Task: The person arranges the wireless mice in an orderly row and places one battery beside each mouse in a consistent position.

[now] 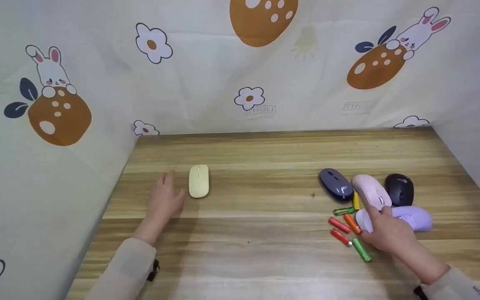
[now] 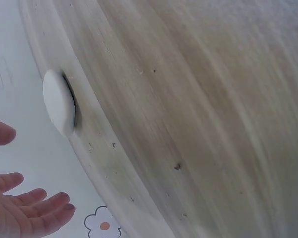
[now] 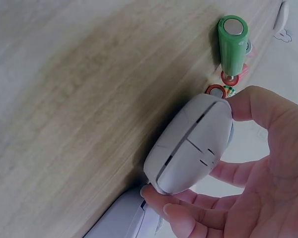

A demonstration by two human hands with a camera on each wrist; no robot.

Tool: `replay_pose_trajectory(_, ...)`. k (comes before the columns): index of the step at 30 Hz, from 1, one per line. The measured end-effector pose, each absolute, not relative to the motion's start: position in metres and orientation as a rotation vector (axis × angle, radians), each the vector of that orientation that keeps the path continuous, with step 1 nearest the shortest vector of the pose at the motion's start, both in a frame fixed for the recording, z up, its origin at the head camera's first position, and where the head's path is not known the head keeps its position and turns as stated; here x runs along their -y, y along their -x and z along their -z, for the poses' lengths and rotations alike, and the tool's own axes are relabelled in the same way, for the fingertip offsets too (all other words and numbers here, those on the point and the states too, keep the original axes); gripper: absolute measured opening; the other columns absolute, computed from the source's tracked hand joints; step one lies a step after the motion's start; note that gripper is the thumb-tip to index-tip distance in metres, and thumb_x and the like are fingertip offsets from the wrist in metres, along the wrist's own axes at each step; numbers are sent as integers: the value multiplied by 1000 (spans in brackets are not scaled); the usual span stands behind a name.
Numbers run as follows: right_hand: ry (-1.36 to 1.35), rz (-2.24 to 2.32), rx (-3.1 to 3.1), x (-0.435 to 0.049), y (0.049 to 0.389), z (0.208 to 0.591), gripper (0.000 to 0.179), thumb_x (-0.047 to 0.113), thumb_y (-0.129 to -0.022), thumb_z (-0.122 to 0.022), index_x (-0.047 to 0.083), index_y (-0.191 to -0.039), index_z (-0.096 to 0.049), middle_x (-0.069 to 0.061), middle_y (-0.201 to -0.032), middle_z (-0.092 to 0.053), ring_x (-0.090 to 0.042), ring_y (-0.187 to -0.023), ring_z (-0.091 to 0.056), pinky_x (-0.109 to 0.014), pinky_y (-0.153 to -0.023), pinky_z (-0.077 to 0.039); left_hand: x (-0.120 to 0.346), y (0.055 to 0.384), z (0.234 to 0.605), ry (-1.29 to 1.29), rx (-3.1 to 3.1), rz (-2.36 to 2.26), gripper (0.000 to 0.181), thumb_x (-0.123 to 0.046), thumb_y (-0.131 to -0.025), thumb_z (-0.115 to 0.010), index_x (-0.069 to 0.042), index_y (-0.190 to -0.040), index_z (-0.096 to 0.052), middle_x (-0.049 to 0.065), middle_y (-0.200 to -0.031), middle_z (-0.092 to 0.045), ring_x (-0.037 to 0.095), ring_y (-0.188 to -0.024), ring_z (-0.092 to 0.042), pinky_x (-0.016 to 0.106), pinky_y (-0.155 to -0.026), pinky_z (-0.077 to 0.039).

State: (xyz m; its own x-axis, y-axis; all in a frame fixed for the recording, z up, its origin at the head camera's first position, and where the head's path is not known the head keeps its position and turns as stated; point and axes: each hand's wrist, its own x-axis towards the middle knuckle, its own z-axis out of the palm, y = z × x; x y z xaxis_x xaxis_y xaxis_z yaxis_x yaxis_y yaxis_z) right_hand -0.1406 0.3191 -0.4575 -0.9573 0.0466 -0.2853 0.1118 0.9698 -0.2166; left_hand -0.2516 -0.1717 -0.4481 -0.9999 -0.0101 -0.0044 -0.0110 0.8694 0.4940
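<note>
On the left of the table lies a pale yellow mouse [image 1: 199, 181]. Just left of it is my left hand [image 1: 166, 200], fingers loosely extended; in the left wrist view a gap separates them from the mouse. At the right, my right hand [image 1: 390, 231] grips a white mouse [image 3: 191, 148] between thumb and fingers, partly covering it in the head view. A lavender mouse [image 1: 421, 218] is beside it. Close by are a pink mouse [image 1: 371, 190], a dark grey mouse [image 1: 335, 184] and a black mouse [image 1: 400, 189].
Several loose batteries lie left of my right hand, among them a green battery [image 1: 362, 250], a red battery [image 1: 341, 237], an orange battery [image 1: 352, 223] and a yellow battery [image 1: 356, 201]. A patterned cloth [image 1: 206, 83] rises behind the wooden table [image 1: 261, 166].
</note>
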Motion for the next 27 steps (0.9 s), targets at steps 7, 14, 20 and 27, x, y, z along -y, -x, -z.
replay_pose_trajectory(7,-121,393,-2885,-321,138,450,78,34,-69,-66,-7,-128,-36,-33,-95,-42,-28,-63,-49,-38,-48,-41,177,245,448,-17,-3069,-809,60,-16,-86,-55,4,-137,-30,32,-134,-32,49,-120,-35,56,-98,-33)
replay_pose_trajectory(14,-133,487,-2906,-314,144,434,78,36,-73,-60,-7,-132,-33,-36,-100,-38,-29,-66,-49,-37,-49,-39,180,243,448,0,-3041,-799,61,-14,-88,-54,2,-140,-27,31,-137,-28,47,-122,-34,56,-98,-32)
replay_pose_trajectory(20,-52,505,-2975,-285,163,421,72,33,-71,-58,-2,-131,-37,-34,-104,-40,-29,-64,-50,-35,-49,-38,181,242,446,6,-3018,-787,62,-16,-89,-52,1,-141,-24,31,-140,-24,48,-124,-31,58,-99,-31)
replay_pose_trajectory(27,6,569,-2996,-232,202,411,72,35,-73,-58,-2,-132,-37,-34,-112,-41,-32,-76,-51,-38,-56,-44,181,238,448,4,-3034,-807,63,-14,-85,-53,2,-140,-27,32,-139,-26,49,-124,-31,60,-96,-32)
